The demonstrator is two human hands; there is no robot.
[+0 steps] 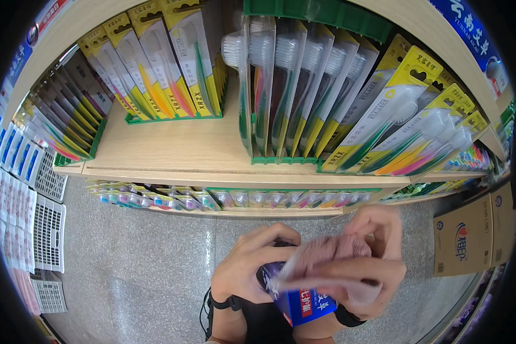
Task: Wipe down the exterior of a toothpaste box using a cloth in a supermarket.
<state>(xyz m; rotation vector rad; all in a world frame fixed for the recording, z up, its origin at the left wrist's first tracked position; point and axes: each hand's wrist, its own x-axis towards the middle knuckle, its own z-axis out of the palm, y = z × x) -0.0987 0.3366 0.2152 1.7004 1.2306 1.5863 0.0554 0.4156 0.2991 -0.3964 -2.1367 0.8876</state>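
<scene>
My left hand (245, 264) grips a dark blue printed carton (311, 305) in front of my body, low in the view. A dusty-pink cloth (337, 253) is bunched in my right hand (382, 253), its folds lying across the carton's upper part. The cloth and right fingers are blurred, and they cover much of the carton. Both hands are over the floor, just below the front edge of the wooden shelf (189, 148). On that shelf, packaged toothbrushes (292, 90) stand upright in green plastic trays (279, 160).
More packaged toothbrushes (155, 69) stand at the shelf's back left. A lower shelf (241, 210) holds further hanging packs. To the right is a cardboard box (462, 236); white plastic baskets (49, 236) and stacked packs (19, 202) line the left. Speckled floor (133, 266) lies below.
</scene>
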